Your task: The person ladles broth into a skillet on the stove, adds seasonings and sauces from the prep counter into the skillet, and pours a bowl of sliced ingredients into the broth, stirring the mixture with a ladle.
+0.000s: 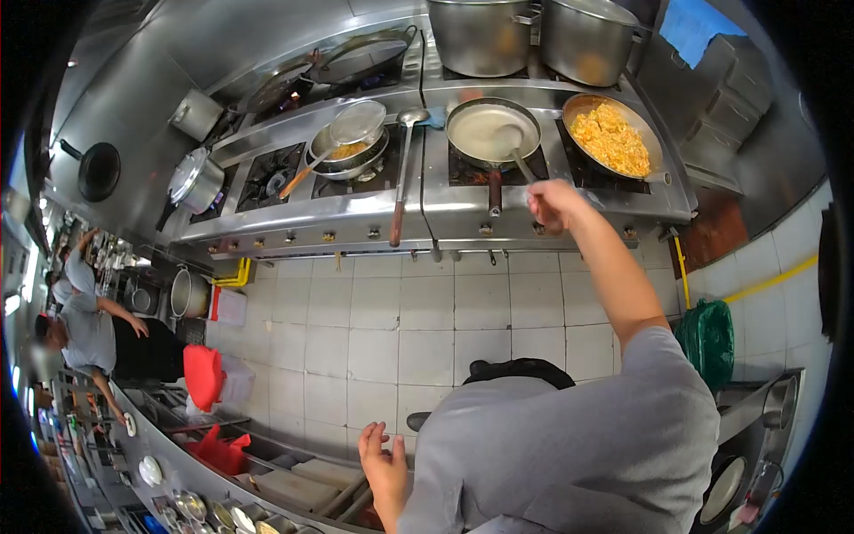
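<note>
The right hand (551, 208) grips a ladle (509, 139), whose bowl rests in the pale liquid (482, 123) of a pan (487, 164) on the stove (356, 214). The left hand (384, 472) is low beside the body (543, 445), its fingers loosely bent and apart. Another pan (654, 145), with yellow food (610, 140), stands to the right.

Steel stove (294, 221) across upper frame: frying pan (485, 164) upper centre, pan of yellow food (655, 142) upper right, stockpots (485, 44) top, lidded pot (201, 189) left
</note>
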`<state>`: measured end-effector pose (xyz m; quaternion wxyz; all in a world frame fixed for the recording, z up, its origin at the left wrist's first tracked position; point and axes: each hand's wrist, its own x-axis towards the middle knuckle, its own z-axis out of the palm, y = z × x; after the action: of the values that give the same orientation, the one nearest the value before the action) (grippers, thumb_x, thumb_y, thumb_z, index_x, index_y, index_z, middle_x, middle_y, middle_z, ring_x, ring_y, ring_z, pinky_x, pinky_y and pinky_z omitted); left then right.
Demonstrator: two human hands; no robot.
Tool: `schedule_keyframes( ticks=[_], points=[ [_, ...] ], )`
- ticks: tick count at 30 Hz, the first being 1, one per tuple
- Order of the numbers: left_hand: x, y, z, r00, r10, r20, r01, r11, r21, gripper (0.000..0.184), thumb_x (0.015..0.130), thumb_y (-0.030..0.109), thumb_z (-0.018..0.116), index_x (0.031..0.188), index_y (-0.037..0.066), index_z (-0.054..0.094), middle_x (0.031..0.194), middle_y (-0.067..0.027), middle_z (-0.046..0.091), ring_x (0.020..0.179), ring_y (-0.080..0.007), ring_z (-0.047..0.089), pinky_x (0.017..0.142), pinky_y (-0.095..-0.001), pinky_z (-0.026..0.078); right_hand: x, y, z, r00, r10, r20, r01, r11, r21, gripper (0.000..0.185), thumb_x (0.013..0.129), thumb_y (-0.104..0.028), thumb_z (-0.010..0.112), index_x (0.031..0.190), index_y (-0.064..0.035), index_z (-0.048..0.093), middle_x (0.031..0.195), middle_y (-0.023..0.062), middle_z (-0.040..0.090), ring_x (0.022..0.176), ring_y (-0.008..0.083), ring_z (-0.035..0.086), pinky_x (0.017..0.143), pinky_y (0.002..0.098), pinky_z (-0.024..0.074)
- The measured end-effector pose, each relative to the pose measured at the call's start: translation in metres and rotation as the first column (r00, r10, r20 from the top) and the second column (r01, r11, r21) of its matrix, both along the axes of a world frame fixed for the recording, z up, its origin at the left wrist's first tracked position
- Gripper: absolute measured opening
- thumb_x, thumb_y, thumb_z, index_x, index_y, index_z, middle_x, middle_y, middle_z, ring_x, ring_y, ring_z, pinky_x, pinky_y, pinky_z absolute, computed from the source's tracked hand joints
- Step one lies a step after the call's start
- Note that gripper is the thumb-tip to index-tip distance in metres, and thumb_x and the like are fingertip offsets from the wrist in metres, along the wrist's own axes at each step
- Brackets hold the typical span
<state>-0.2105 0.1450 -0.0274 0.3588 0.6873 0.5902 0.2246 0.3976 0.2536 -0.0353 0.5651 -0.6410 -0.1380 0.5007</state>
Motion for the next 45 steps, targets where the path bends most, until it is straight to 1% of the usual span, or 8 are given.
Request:
schedule_keyframes(
  ticks=[3, 6, 10, 17, 23, 27, 33, 45],
  points=[
    [-0.003, 0.001, -0.009, 0.999, 0.048, -0.019, -0.049, 0.998, -0.028, 0.041, 0.086, 0.007, 0.074, 0.125, 0.0, 0.063, 0.133, -0.0146, 0.054, 0.095, -0.0208, 0.062, 0.07, -0.0302, 0.051, 0.002, 0.0, 0.039, 0.818, -0.124, -0.561, 0.214, 0.972, 0.097, 0.023, 0.096, -0.023, 0.06, 0.077, -0.01, 0.056, 0.064, -0.003, 0.058, 0.051, 0.0092, 0.054, 0.045, 0.0296, 0.0416],
    [-0.003, 0.002, -0.009, 0.997, 0.03, -0.066, -0.029, 0.999, 0.012, 0.042, 0.084, 0.008, 0.075, 0.124, -0.001, 0.063, 0.129, -0.017, 0.057, 0.094, -0.0258, 0.063, 0.077, -0.0362, 0.054, 0.009, 0.004, -0.014, 0.996, -0.037, 0.081, 0.039, 0.999, -0.021, 0.024, 0.094, -0.02, 0.062, 0.075, -0.0082, 0.055, 0.063, 0.0022, 0.059, 0.046, 0.0132, 0.054, 0.044, 0.0311, 0.0422],
    [-0.012, -0.005, -0.006, 0.993, 0.107, -0.049, -0.108, 0.994, -0.024, 0.041, 0.086, 0.013, 0.075, 0.123, 0.001, 0.064, 0.128, -0.0185, 0.059, 0.102, -0.0301, 0.065, 0.084, -0.0378, 0.055, -0.02, -0.001, -0.046, 0.788, 0.191, 0.585, -0.002, 0.952, -0.307, 0.058, 0.092, -0.011, 0.056, 0.147, -0.0017, 0.039, 0.088, 0.0123, 0.064, 0.062, 0.0203, 0.063, 0.051, 0.0366, 0.0516],
    [-0.087, -0.02, -0.02, 0.97, 0.158, -0.184, -0.147, 0.987, 0.072, 0.044, 0.091, 0.024, 0.069, 0.129, 0.005, 0.059, 0.125, -0.0166, 0.059, 0.108, -0.0368, 0.062, 0.091, -0.0435, 0.053, 0.058, 0.017, -0.062, 0.968, 0.229, -0.106, -0.202, 0.955, 0.215, 0.022, 0.096, -0.033, 0.062, 0.101, -0.011, 0.065, 0.068, -0.0087, 0.053, 0.05, 0.0055, 0.041, 0.045, 0.0222, 0.0331],
    [-0.212, -0.049, 0.017, 0.77, 0.564, -0.3, -0.417, 0.799, 0.432, 0.053, 0.085, 0.018, 0.074, 0.133, 0.005, 0.057, 0.132, -0.0176, 0.058, 0.127, -0.0377, 0.051, 0.108, -0.0458, 0.042, 0.052, 0.051, -0.143, 0.714, 0.222, 0.664, -0.058, 0.964, -0.26, 0.014, 0.097, -0.019, 0.058, 0.092, -0.0065, 0.056, 0.062, 0.003, 0.048, 0.049, 0.0147, 0.047, 0.044, 0.0346, 0.0397],
    [-0.34, -0.097, 0.04, 0.364, 0.918, -0.154, -0.501, 0.333, 0.799, 0.053, 0.078, 0.01, 0.075, 0.128, 0.007, 0.06, 0.126, -0.017, 0.063, 0.117, -0.0369, 0.057, 0.102, -0.0447, 0.045, 0.006, 0.045, -0.085, 0.883, 0.115, 0.454, -0.034, 0.983, -0.181, 0.02, 0.094, -0.014, 0.056, 0.077, -0.0054, 0.049, 0.062, 0.0042, 0.048, 0.05, 0.0154, 0.046, 0.045, 0.035, 0.0391],
    [-0.565, -0.208, 0.004, -0.287, 0.949, 0.132, -0.746, -0.308, 0.591, 0.091, 0.078, 0.022, 0.074, 0.151, -0.007, 0.029, 0.145, -0.0316, 0.046, 0.136, -0.0417, 0.046, 0.115, -0.0437, 0.035, 0.001, 0.037, -0.07, 0.42, 0.442, 0.793, -0.139, 0.895, -0.425, 0.019, 0.093, -0.016, 0.058, 0.081, -0.0012, 0.055, 0.066, 0.0145, 0.058, 0.058, 0.03, 0.06, 0.059, 0.0425, 0.0498],
    [-0.669, -0.233, -0.064, -0.22, 0.969, 0.113, -0.9, -0.246, 0.36, 0.086, 0.062, 0.035, 0.09, 0.132, -0.001, 0.056, 0.121, -0.0209, 0.066, 0.114, -0.0348, 0.063, 0.1, -0.0419, 0.048, -0.007, 0.049, -0.09, -0.329, 0.384, 0.863, 0.273, 0.913, -0.302, 0.022, 0.093, -0.018, 0.059, 0.093, 0.0039, 0.06, 0.078, 0.0242, 0.066, 0.071, 0.0408, 0.067, 0.069, 0.0487, 0.0531]
  ],
)
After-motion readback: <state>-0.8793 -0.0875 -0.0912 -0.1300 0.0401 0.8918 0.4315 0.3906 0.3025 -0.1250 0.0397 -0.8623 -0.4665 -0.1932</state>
